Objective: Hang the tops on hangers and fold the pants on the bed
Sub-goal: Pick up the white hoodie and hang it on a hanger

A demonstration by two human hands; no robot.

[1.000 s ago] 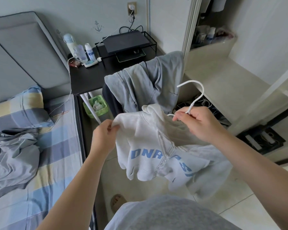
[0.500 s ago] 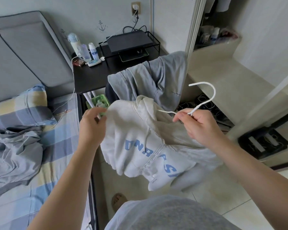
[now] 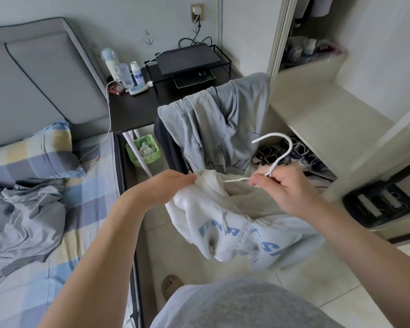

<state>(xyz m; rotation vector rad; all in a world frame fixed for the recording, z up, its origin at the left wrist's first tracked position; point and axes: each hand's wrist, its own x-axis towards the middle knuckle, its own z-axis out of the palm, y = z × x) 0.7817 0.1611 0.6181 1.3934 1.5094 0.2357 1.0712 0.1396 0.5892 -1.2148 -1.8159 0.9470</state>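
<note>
Right grip (image 3: 287, 188) holds hanger (image 3: 290, 145), left grip (image 3: 166, 188) pinches hoodie (image 3: 223, 223), hanger arms apparently hidden

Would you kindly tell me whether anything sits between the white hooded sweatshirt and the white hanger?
Nothing visible does. The right hand pinches the white hanger below its hook. The hanger's arm meets the collar of the white hooded sweatshirt, which the left hand grips.
</note>
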